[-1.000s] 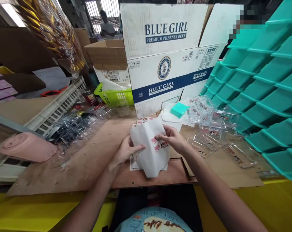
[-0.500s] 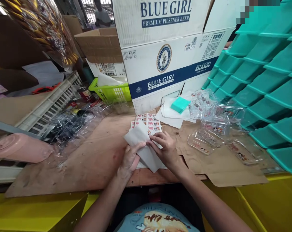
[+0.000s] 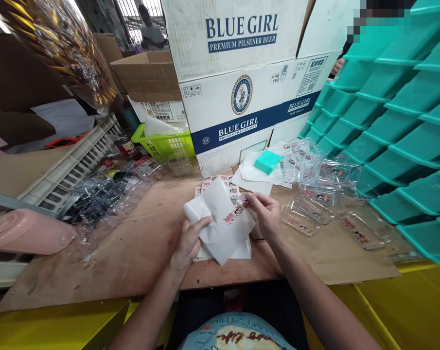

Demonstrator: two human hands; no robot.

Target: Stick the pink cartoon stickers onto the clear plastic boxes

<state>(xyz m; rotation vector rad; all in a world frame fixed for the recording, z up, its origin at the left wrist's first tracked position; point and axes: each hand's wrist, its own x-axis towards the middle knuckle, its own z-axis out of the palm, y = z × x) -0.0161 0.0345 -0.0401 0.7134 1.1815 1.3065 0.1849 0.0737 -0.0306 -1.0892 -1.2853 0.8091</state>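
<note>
Head view showed the left hand clamping the white sheet beneath its thumb, above the printed sheets at the middle of the wooden board. Half a second earlier both hands met over a more folded sheet; now the right hand had moved away rightward, its thumb and fingertips together on a small printed sticker, and pink print faced up. Bare board lay left of the hands, its front edge just below them; clear cases crowded the right. The left fingertips were hidden under the sheet; the sticker's outline was blurred.
</note>
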